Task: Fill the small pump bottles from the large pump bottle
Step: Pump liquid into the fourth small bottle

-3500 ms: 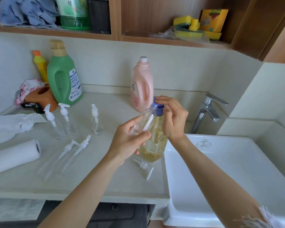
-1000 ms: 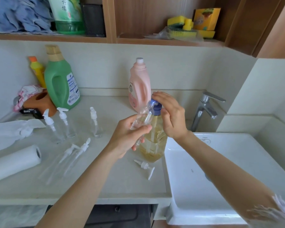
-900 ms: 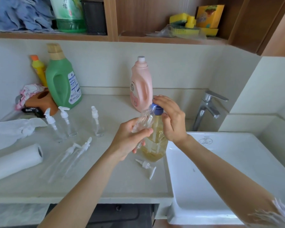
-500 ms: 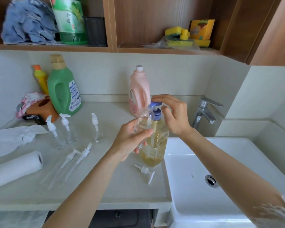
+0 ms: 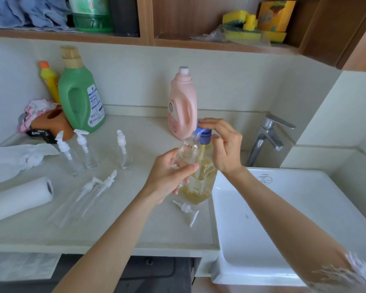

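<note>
The large pump bottle, clear with yellow liquid and a blue pump head, stands at the counter's right edge beside the sink. My left hand grips a small clear bottle, tilted with its open mouth under the blue spout. My right hand rests on the pump head, fingers curled over its top. The small bottle's white pump lies on the counter in front. Three small pump bottles stand upright to the left; two more lie flat.
A white sink with a chrome tap is on the right. A pink jug, a green jug and a yellow bottle stand along the wall. A paper roll and plastic bag lie left.
The blue pump head goes down and comes back up under my right hand, while my left hand keeps the small bottle at the spout. The camera view shifts slightly.
</note>
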Available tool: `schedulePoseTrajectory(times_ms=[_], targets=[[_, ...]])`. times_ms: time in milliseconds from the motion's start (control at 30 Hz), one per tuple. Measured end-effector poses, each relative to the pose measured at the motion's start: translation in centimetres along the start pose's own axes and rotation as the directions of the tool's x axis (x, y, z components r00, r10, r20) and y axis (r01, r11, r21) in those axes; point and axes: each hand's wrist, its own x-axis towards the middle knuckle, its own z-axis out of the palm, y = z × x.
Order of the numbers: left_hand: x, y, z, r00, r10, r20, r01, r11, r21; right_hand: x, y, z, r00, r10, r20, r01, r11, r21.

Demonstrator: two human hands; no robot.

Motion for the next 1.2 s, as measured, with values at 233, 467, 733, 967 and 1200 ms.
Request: schedulePoseTrajectory(times_ms=[233,467,733,967,1200], targets=[[-0.3,1.7,-0.4,0.999,-0.014,0.032,0.014,1.000,-0.008,1.8,-2.0,-1.4,0.995,0.051,0.086,-0.046,0.997,-0.062],[-0.7,2.1,-0.3,1.000,-0.008,0.019,0.008,1.000,-0.009,2.0,-1.9,-1.5,0.995,0.009,0.100,0.002,0.994,-0.108],[-0.8,1.2,-0.4,1.000,-0.024,-0.014,0.025,0.999,0.023,-0.4,-0.6,-0.1,0.998,-0.055,0.012,0.056,0.991,-0.124],[-1.4,1.8,-0.5,0.999,-0.034,0.008,0.034,0.999,0.034,-0.5,-1.2,-0.6,0.996,-0.062,0.061,0.071,0.987,-0.145],[-1.5,3.1,-0.6,0.998,-0.048,0.049,0.047,0.999,0.013,1.9,-2.3,-1.5,0.987,-0.082,0.137,0.109,0.972,-0.206]])
